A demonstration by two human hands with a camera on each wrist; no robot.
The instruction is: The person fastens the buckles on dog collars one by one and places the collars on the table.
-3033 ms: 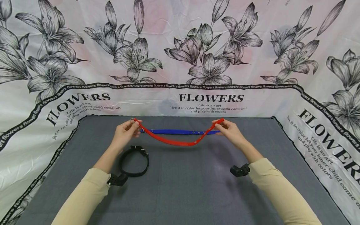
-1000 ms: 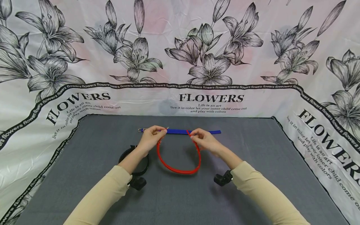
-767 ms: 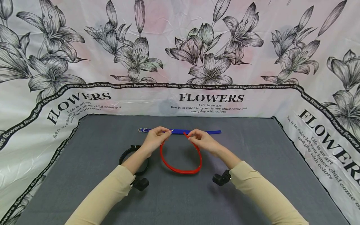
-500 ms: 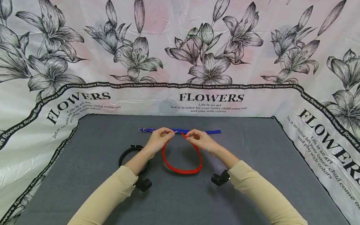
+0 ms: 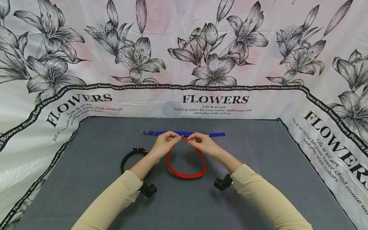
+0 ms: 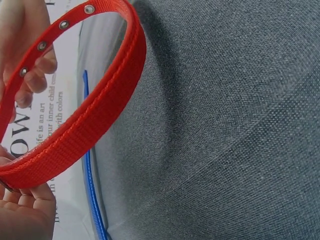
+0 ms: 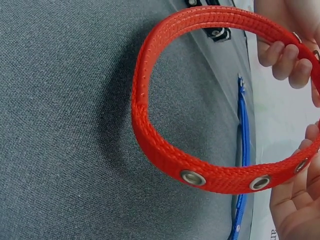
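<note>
A red dog collar [image 5: 186, 176] hangs in a loop between both hands, its middle drooping toward the viewer above the grey tabletop. The left hand [image 5: 164, 145] pinches its buckle end, where a bit of metal shows at the fingertips. Close beside it, the right hand [image 5: 204, 144] pinches the tapered free end, whose tip meets that metal. In the right wrist view the strap [image 7: 220, 180] shows several metal eyelets; the left wrist view shows its stitched, padded band [image 6: 102, 112]. Fingers hide most of the buckle.
A blue collar [image 5: 217, 134] lies stretched out flat behind the hands, partly covered by them. A buckled black collar [image 5: 126, 159] stands as a ring at left, partly behind the left forearm. Flower-printed cloth [image 5: 161, 105] rises along the table's back edge.
The hands, first wide apart with the red collar slung between them, have come together at the middle and bent it into a loop. The free end has now reached the buckle end.
</note>
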